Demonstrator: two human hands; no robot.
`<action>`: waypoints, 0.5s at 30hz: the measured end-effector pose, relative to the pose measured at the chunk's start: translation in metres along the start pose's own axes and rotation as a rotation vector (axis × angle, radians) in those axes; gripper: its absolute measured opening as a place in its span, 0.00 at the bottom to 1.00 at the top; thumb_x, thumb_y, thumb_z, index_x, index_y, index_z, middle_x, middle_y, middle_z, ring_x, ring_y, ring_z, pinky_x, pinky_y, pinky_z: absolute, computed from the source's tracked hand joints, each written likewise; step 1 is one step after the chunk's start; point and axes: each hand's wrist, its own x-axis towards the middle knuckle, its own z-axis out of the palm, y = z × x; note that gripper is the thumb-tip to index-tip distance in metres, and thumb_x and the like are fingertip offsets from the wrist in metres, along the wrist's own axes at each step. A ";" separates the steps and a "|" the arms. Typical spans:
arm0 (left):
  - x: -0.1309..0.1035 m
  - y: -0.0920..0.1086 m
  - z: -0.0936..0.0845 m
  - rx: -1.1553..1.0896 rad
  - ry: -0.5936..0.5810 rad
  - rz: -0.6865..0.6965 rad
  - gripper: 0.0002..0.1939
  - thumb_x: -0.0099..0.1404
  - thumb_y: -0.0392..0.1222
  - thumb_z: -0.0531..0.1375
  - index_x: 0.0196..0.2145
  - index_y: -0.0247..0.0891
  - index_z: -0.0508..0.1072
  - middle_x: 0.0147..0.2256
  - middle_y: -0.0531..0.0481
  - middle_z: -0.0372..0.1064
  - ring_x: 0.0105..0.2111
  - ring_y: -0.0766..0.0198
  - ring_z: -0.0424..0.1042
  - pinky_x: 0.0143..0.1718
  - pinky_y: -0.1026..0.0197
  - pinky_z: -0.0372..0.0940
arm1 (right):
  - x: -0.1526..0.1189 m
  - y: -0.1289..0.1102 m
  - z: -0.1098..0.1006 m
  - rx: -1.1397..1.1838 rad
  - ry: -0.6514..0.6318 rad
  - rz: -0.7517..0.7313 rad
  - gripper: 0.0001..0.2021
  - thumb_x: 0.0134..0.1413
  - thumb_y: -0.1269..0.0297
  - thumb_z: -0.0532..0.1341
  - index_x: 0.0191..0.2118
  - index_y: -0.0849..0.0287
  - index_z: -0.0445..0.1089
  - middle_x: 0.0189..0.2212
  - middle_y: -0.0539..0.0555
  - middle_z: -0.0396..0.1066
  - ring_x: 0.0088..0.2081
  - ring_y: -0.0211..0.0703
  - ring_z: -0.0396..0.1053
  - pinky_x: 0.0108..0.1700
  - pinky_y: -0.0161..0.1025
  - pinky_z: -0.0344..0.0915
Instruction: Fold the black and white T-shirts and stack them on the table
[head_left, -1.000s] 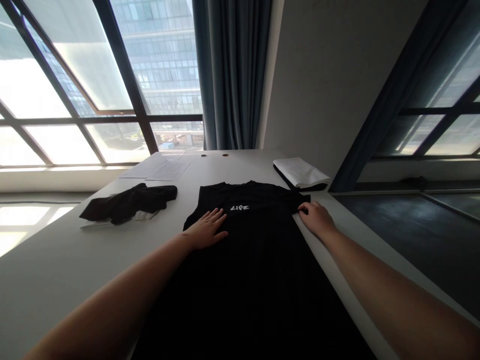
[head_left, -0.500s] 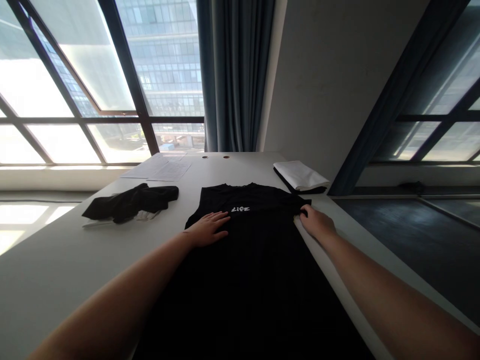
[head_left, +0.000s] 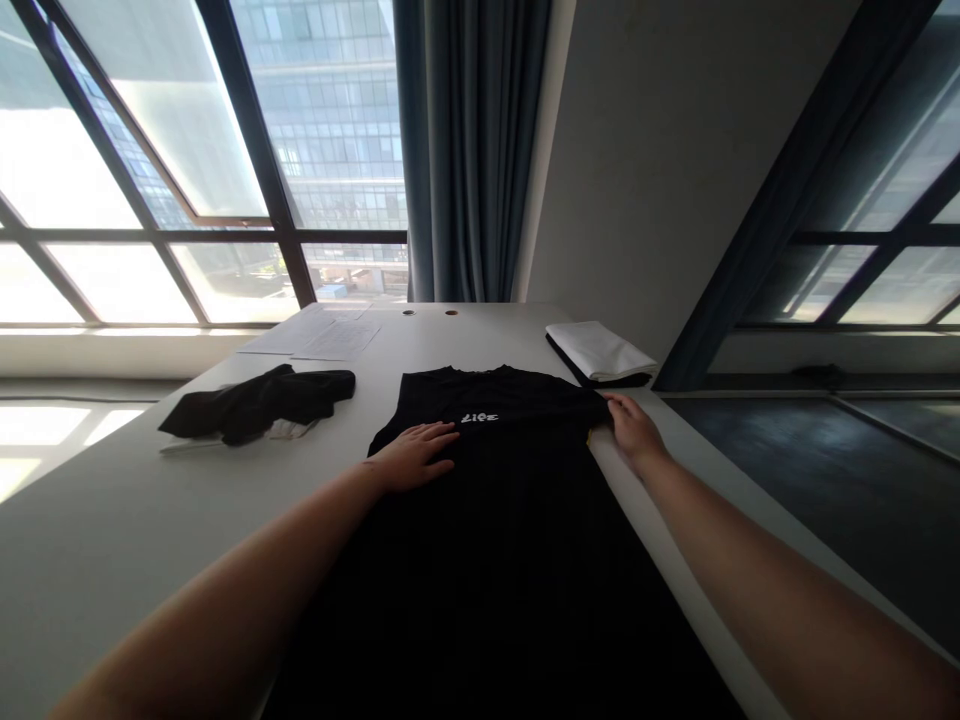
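A black T-shirt (head_left: 510,540) lies spread on the white table, its neckline at the far end and small white lettering across the chest. My left hand (head_left: 415,457) rests flat on the chest beside the lettering, fingers stretched out. At the shirt's right side, my right hand (head_left: 634,430) has its fingers closed at the end of the sleeve, with the thumb side partly hidden. The left sleeve is not spread out to the side.
On the left sits a crumpled black garment (head_left: 262,402) with something white under it. Printed papers (head_left: 337,338) lie at the back left. A folded white cloth (head_left: 600,350) rests on a dark one at the back right. The table's right edge runs past my right forearm.
My right hand has shifted slightly up and its fingers have straightened along the sleeve end, which now lies smoother. My left hand stays on the shirt.
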 end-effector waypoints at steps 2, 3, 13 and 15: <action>0.000 0.000 -0.001 -0.004 0.002 -0.005 0.33 0.76 0.60 0.52 0.73 0.48 0.58 0.75 0.48 0.48 0.74 0.51 0.48 0.74 0.46 0.43 | 0.010 0.002 0.003 -0.052 0.006 0.046 0.22 0.64 0.50 0.54 0.51 0.56 0.77 0.48 0.58 0.79 0.48 0.53 0.75 0.51 0.45 0.70; 0.000 0.001 -0.001 -0.006 0.003 -0.007 0.32 0.76 0.59 0.52 0.73 0.48 0.58 0.75 0.48 0.48 0.74 0.51 0.49 0.74 0.46 0.43 | 0.015 0.002 0.005 -0.089 0.011 0.070 0.22 0.64 0.49 0.54 0.49 0.57 0.78 0.46 0.58 0.79 0.47 0.53 0.75 0.50 0.45 0.70; 0.001 0.001 -0.001 -0.006 0.015 -0.007 0.32 0.76 0.59 0.53 0.72 0.49 0.59 0.74 0.48 0.49 0.74 0.51 0.50 0.74 0.46 0.44 | 0.026 -0.001 0.019 -0.302 0.029 -0.014 0.17 0.51 0.63 0.61 0.46 0.55 0.81 0.43 0.57 0.80 0.43 0.52 0.75 0.48 0.44 0.70; 0.002 0.000 0.000 -0.006 0.024 -0.002 0.32 0.76 0.59 0.53 0.72 0.49 0.60 0.74 0.49 0.50 0.73 0.51 0.51 0.74 0.46 0.45 | 0.021 -0.005 0.015 -0.302 0.047 -0.077 0.19 0.55 0.64 0.58 0.49 0.55 0.81 0.44 0.57 0.80 0.46 0.52 0.75 0.50 0.45 0.70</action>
